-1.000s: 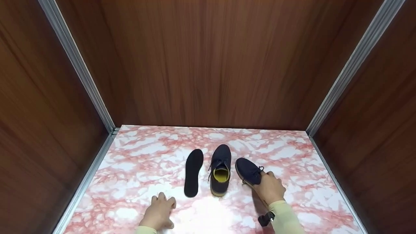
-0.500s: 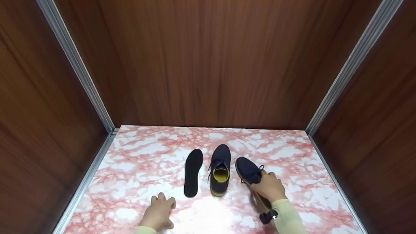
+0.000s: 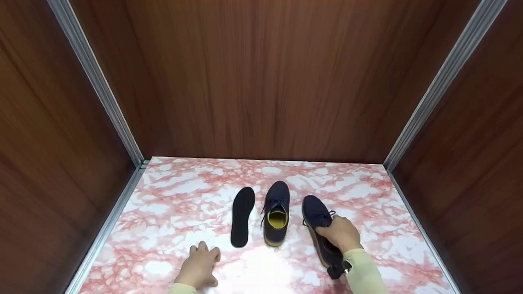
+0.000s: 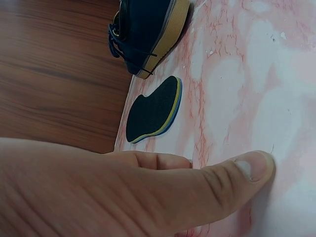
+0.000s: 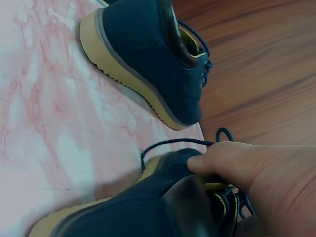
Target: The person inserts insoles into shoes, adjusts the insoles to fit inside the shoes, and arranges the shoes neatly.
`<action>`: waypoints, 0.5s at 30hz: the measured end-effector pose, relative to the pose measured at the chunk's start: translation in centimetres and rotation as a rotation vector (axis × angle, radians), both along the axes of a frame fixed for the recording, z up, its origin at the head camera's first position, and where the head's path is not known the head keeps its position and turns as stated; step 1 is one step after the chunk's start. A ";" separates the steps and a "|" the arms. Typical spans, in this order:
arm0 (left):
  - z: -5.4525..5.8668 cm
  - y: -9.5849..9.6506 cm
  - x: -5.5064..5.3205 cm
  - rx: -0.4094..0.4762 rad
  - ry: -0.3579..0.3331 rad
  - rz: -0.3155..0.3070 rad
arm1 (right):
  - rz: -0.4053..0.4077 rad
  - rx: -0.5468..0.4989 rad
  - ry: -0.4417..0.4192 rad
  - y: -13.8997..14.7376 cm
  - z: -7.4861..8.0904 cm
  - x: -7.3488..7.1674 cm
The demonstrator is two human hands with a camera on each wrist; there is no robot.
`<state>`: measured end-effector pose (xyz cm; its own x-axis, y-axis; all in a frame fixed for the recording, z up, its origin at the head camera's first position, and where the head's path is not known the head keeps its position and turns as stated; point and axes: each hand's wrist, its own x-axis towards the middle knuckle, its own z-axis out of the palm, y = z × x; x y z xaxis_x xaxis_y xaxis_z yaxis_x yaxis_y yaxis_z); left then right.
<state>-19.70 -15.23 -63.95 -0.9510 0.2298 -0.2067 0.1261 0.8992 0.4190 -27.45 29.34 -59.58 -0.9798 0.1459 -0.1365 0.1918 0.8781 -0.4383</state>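
My right hand [image 3: 341,233] grips a navy lace-up shoe [image 3: 315,209] by the side of its opening, the thumb on the near side. In the right wrist view the thumb presses on the upper of this gripped shoe [image 5: 118,210], beside the laces. Left of it, a matching shoe [image 3: 277,204] with a yellow lining stands with its toe away from me. A black insole [image 3: 243,216] lies flat to the left of that shoe; the left wrist view shows its yellow and blue edge. My left hand [image 3: 198,265] rests on the tabletop, fingers loosely spread, holding nothing.
The table [image 3: 175,212] has a pink-and-white marbled surface. Brown wood-grain panels enclose it, with a back panel [image 3: 261,81] and one on each side. Metal profiles [image 3: 98,77] run along the corners and side edges.
The shoe in my right hand has turned straighter, its toe shifting right and slightly away, and more of its rear half shows. My left hand, the insole and the other shoe stay put.
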 end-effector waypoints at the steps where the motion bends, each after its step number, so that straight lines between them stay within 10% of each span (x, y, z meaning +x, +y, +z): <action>1: -0.1 0.0 0.0 -0.002 -0.001 0.002 | -0.005 0.003 0.003 -0.1 0.0 -0.1; 15: -0.1 0.0 0.1 -0.012 0.037 0.013 | -0.051 -0.031 -0.012 -0.7 -0.8 -0.7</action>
